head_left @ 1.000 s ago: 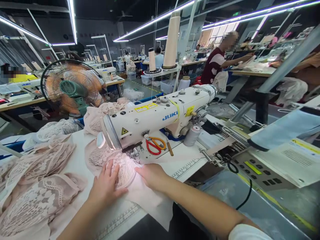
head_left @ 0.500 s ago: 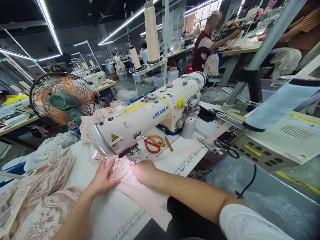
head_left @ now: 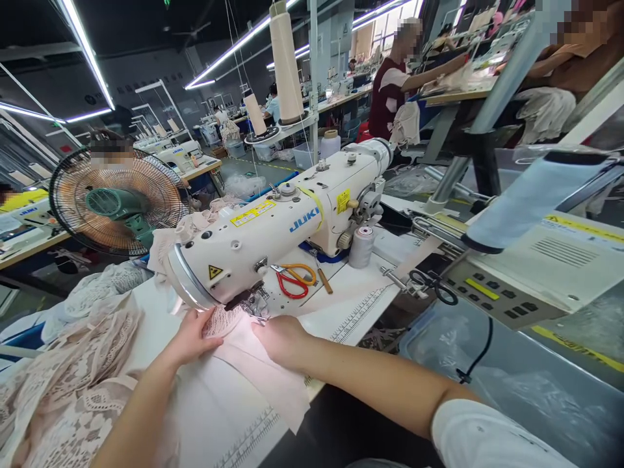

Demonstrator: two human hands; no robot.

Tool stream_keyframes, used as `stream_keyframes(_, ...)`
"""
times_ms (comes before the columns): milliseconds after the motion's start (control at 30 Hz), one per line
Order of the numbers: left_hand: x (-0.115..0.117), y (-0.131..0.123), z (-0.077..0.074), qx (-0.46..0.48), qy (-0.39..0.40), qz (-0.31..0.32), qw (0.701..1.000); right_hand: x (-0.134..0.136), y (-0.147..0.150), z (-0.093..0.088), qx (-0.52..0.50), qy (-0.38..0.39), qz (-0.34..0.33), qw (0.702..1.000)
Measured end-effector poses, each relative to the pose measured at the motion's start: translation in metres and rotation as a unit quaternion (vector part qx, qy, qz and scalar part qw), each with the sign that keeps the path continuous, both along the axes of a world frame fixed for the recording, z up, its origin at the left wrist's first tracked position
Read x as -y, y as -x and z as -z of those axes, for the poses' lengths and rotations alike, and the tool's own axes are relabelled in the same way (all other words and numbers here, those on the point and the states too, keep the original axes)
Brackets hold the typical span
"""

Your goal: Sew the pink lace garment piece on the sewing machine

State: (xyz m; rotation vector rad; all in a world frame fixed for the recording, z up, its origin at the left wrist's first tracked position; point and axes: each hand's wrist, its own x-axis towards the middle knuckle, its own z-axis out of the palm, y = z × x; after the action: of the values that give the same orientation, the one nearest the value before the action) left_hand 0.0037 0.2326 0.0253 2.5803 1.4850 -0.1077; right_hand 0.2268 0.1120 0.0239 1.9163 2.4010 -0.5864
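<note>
A pale pink lace-edged fabric (head_left: 253, 354) lies under the head of a white sewing machine (head_left: 273, 231). My left hand (head_left: 192, 338) rests on its lace part, left of the needle area, with thumb and fingers apart. Close to the presser foot (head_left: 256, 304), my right hand (head_left: 280, 338) is closed, its curled fingers on the fabric's right edge. The fingertips are partly hidden. The plain end of the fabric hangs over the table's front edge.
Red-and-orange-handled scissors (head_left: 292, 283) and a wooden-handled tool (head_left: 324, 279) lie behind my right hand, near a thread spool (head_left: 361, 247). Lace garments (head_left: 73, 370) are heaped at left, before a fan (head_left: 114, 201). A plastic bin (head_left: 511, 377) stands at right. People work at machines beyond.
The fabric has slid further under the machine head, so less lace shows and its loose end has moved up and left. My left hand has shifted slightly left. The view has turned a little.
</note>
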Motion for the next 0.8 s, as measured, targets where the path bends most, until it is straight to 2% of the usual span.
stream_keyframes(100, 0.024, -0.01, -0.004, -0.019, -0.057, -0.011, 0.998, 0.01, -0.012, 0.001, -0.009, -0.015, -0.025, 1.0)
stream_keyframes(200, 0.067, -0.029, 0.005, 0.024, -0.125, 0.026, 0.992, 0.026, -0.031, 0.007, -0.022, -0.039, -0.075, 0.996)
stream_keyframes(300, 0.114, -0.055, 0.019, 0.09, -0.103, 0.103, 0.985, 0.043, -0.05, 0.016, -0.038, -0.079, -0.123, 0.989)
stream_keyframes(400, 0.145, -0.077, 0.024, 0.04, -0.074, 0.132, 0.988, 0.057, -0.062, 0.021, -0.045, -0.08, -0.141, 0.986)
stream_keyframes(467, 0.153, -0.082, 0.021, -0.021, -0.068, 0.133, 0.989, 0.063, -0.066, 0.022, -0.043, -0.066, -0.144, 0.986)
stream_keyframes(567, 0.152, -0.076, 0.018, -0.063, -0.071, 0.142, 0.985, 0.069, -0.066, 0.024, -0.038, -0.06, -0.147, 0.987)
stream_keyframes(800, 0.144, -0.05, 0.031, -0.024, -0.107, 0.192, 0.975, 0.073, -0.063, 0.023, -0.034, -0.066, -0.146, 0.986)
